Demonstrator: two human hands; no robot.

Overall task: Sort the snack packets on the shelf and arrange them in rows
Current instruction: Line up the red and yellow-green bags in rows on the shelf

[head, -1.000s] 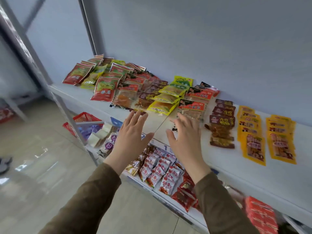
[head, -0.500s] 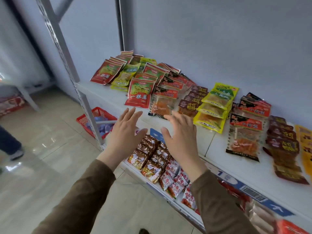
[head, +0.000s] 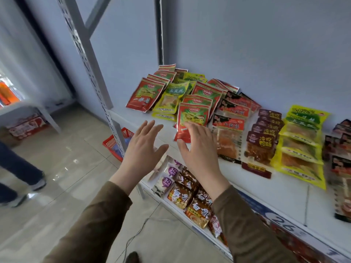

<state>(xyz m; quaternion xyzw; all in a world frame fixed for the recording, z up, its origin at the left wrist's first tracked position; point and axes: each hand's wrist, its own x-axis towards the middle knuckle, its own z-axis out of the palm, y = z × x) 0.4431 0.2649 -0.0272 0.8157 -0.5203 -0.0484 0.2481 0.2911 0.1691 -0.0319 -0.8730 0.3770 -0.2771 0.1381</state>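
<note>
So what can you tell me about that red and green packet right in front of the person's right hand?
The red and green packet is a flat, glossy foil-like pouch, red at the edges with a green picture panel and a small red logo near its top. It lies face up at the front of a short overlapping row of matching packets on the white shelf, its lower end toward the shelf's front edge. The open right hand covers its lower part; whether the fingers touch it is unclear.

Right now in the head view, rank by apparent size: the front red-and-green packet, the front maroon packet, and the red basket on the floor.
1. Front red-and-green packet
2. Front maroon packet, only slightly smaller, so this is unsure
3. Red basket, mostly hidden behind the shelf post and farther away
</note>
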